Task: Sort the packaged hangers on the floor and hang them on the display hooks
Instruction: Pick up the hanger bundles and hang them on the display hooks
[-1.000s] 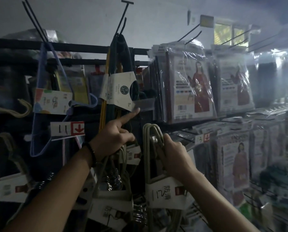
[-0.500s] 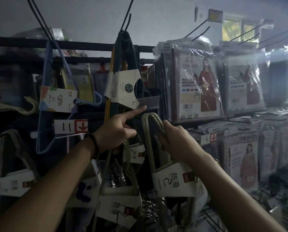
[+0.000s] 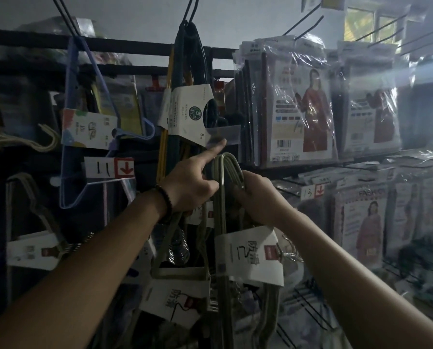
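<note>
Left forearm (image 3: 89,260): bare from the lower edge of the view up to the wrist.

Left wrist: one bracelet (image 3: 165,205), a single strand of small round beads sitting close against the wrist just behind the hand. The beads read dark; in this dim light I cannot tell black from deep brown.

Left hand (image 3: 192,183): bare, ungloved.

Right forearm (image 3: 361,273): bare along all of its visible length, as on the other side.

Right hand (image 3: 260,197): bare, ungloved. The wrist behind it shows plain skin only.
</note>
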`<action>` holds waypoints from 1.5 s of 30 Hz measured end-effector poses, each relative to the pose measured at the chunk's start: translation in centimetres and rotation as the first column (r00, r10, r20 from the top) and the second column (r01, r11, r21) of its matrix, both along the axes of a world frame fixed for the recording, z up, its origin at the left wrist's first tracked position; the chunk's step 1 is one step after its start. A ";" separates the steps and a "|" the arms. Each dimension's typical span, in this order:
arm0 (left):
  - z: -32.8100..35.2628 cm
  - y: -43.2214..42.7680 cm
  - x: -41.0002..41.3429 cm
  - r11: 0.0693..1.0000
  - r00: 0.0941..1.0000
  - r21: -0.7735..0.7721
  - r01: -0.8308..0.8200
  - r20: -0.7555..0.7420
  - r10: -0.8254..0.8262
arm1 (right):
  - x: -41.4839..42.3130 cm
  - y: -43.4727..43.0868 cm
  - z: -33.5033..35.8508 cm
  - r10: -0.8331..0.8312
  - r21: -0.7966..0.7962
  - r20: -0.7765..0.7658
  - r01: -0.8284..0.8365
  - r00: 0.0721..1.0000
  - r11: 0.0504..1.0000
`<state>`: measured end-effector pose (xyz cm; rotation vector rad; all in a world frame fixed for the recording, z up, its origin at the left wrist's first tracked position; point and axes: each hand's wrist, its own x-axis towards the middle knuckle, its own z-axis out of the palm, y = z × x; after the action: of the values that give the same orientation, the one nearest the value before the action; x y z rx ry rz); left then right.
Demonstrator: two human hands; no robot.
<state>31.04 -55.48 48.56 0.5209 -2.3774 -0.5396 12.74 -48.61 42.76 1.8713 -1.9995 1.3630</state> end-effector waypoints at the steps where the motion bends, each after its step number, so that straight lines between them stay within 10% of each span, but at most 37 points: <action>1: 0.1 -0.1 0.1 1.000 1.000 -0.013 -0.008 0.009 0.008 | 0.2 -0.2 0.0 -0.012 0.002 -0.024 0.012 1.000 1.000; 14: 1.0 -1.1 1.7 0.968 0.993 -0.235 -0.082 0.062 0.099 | -0.8 -0.7 -0.5 -0.079 -0.096 -0.206 0.060 0.975 0.994; 37: 2.0 -1.2 1.3 0.980 0.977 -0.186 -0.066 0.189 0.101 | -3.4 -6.1 0.5 -0.209 -0.154 -0.376 0.161 0.903 0.975; 45: 1.9 -1.1 1.4 0.984 0.977 -0.162 -0.069 0.191 0.100 | -2.1 -11.5 -0.4 -0.150 -0.031 -0.097 0.148 0.984 0.989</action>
<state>32.43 -56.58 50.49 0.6281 -2.5458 -0.2721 10.68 -60.11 42.37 1.7046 -2.0198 1.2251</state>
